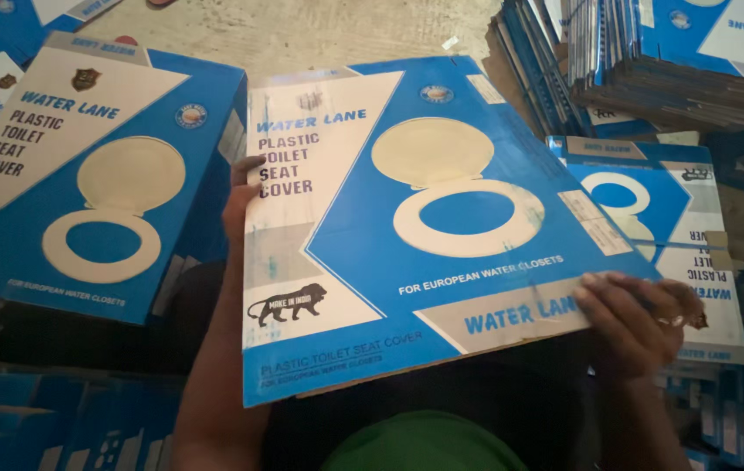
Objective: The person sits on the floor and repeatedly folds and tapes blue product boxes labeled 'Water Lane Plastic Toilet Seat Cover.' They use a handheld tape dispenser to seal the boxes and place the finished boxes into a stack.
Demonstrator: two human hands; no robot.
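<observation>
I hold a large flat blue and white cardboard box (pixel 441 262) in front of me, its face printed with a picture of a cream toilet seat. My left hand (pixel 239 199) grips its left edge, thumb and fingertips curled over the front. My right hand (pixel 638 318), with a ring on one finger, clamps the lower right corner. The box tilts, its near edge toward my lap.
A matching assembled box (pixel 101 183) stands at the left. A similar box (pixel 677 235) lies flat at the right. A tall stack of flattened blue cartons (pixel 651 61) sits at the back right. More blue cartons (pixel 49 419) lie at the lower left. Bare concrete floor (pixel 302 30) shows behind.
</observation>
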